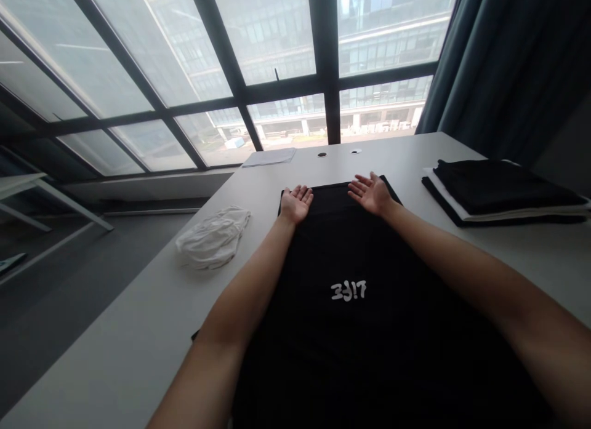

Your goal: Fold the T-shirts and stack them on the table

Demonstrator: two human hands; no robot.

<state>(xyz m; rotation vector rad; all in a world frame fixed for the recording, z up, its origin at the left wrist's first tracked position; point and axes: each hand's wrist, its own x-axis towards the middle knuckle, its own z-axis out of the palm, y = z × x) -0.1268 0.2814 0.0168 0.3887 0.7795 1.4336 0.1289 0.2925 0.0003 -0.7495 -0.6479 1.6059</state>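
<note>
A black T-shirt [341, 247] lies flat and stretched out on the table before me, with white lettering upside down on it. At its far left corner is my left hand [297, 204], palm up with the fingers stretched out. My right hand [369, 193] is at the far right corner, also palm up, its fingers extended and pointing inward. Both hands are over the shirt's far edge and hold nothing that I can see. Whether the backs of the hands press on the cloth cannot be made out.
The white table [152, 330] runs toward the window. A crumpled white cloth [215, 238] lies on the left, and a stack of folded black and white garments [505, 189] on the right. Paper sheets [269, 157] lie at the far edge. A dark curtain [503, 72] hangs at right.
</note>
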